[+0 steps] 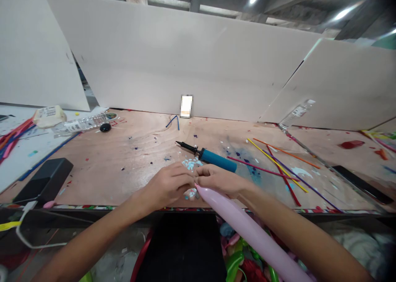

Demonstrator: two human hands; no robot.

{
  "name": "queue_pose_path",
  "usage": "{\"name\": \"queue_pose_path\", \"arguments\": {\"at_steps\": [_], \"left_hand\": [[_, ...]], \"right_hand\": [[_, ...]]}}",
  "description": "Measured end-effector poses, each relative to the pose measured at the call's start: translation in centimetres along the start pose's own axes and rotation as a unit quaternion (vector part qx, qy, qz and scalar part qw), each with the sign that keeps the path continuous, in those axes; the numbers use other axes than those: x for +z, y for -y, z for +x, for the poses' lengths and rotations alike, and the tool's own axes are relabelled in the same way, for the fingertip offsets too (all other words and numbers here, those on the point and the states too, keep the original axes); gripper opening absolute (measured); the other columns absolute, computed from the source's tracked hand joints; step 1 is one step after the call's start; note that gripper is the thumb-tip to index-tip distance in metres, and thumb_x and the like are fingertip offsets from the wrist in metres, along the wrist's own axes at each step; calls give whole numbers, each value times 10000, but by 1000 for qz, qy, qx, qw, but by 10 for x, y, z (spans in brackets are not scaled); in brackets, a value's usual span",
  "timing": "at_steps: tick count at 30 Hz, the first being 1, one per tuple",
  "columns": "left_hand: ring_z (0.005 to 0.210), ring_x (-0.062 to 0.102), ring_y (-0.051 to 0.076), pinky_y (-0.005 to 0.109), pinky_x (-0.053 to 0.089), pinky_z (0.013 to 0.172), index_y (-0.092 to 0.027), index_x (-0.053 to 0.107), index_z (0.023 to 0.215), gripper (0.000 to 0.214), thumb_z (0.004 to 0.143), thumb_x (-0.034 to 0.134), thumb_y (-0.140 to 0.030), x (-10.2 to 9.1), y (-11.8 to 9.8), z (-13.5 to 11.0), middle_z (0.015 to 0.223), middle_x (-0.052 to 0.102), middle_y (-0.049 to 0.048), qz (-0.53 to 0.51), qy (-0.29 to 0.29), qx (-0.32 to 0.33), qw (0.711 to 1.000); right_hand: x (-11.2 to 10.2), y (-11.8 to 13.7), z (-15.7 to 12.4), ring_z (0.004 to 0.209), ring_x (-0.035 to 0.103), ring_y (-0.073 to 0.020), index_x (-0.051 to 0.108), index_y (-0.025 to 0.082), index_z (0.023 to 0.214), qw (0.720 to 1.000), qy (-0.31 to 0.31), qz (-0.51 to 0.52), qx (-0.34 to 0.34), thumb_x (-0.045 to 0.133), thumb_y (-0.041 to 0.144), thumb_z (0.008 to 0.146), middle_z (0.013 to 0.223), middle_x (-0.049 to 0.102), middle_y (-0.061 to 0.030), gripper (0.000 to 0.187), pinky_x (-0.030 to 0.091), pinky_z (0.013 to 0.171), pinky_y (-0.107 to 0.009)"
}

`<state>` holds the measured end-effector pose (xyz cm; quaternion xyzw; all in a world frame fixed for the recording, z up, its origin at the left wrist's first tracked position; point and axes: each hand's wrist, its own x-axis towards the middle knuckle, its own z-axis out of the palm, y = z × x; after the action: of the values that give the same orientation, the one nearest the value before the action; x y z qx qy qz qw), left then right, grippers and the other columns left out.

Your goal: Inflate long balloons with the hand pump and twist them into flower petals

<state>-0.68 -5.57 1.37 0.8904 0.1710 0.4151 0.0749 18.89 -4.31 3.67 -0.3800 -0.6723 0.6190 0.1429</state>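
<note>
A long inflated pink balloon [247, 228] runs from the lower right up to the table's front edge. My left hand [168, 185] and my right hand [221, 178] meet at its tip, fingers pinched together on the balloon's end. Just beyond my hands lies a blue hand pump [213, 158] with a black nozzle pointing left. Several thin uninflated balloons [278, 164] in yellow, red, purple and orange lie spread on the wooden table [123, 162] to the right of the pump.
A black box [46, 178] sits at the left front edge, with a plastic bottle [80, 124] and coloured strips behind it. A black phone [361, 185] lies at right. White boards stand along the back. Inflated balloons [244, 261] pile below the table.
</note>
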Motion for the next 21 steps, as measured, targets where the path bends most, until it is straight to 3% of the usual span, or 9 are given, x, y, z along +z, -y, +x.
{"name": "queue_pose_path", "arguments": {"at_steps": [3, 7, 11, 14, 21], "left_hand": [[732, 540, 118, 250, 442, 698, -159, 579, 845, 132, 808, 556, -34, -3, -3, -7, 828, 664, 42, 25, -31, 12, 999], [761, 567, 112, 239, 461, 722, -165, 587, 833, 153, 811, 543, -19, -10, -10, -10, 806, 662, 28, 14, -50, -52, 997], [637, 581, 85, 186, 465, 607, -168, 618, 814, 43, 796, 632, -132, -3, -21, -5, 727, 658, 0, -35, -108, -185, 976], [567, 575, 69, 157, 453, 539, -174, 656, 812, 135, 714, 738, -216, 7, -31, 3, 691, 664, -18, -89, -137, -273, 948], [602, 590, 86, 182, 476, 601, -169, 676, 736, 62, 783, 661, -207, 11, -37, 12, 679, 673, -5, -143, -164, -297, 930]], "right_hand": [[-2, -1, -4, 631, 429, -99, 534, 156, 705, 998, -30, -50, -18, 530, 219, 752, 687, 489, 26, 79, 336, 578, -223], [-2, 5, -13, 644, 414, -99, 530, 158, 727, 990, -78, -106, -44, 485, 215, 807, 711, 478, 27, 108, 343, 604, -232], [4, 20, -21, 652, 437, -101, 525, 166, 757, 974, -132, -163, -85, 469, 208, 834, 706, 495, 28, 104, 349, 599, -227], [13, 29, -24, 671, 459, -101, 518, 172, 759, 960, -172, -198, -104, 470, 185, 836, 719, 520, 27, 91, 349, 611, -226], [25, 34, -32, 673, 473, -105, 501, 180, 767, 930, -229, -239, -160, 455, 140, 839, 711, 524, 25, 94, 346, 619, -236]]}}
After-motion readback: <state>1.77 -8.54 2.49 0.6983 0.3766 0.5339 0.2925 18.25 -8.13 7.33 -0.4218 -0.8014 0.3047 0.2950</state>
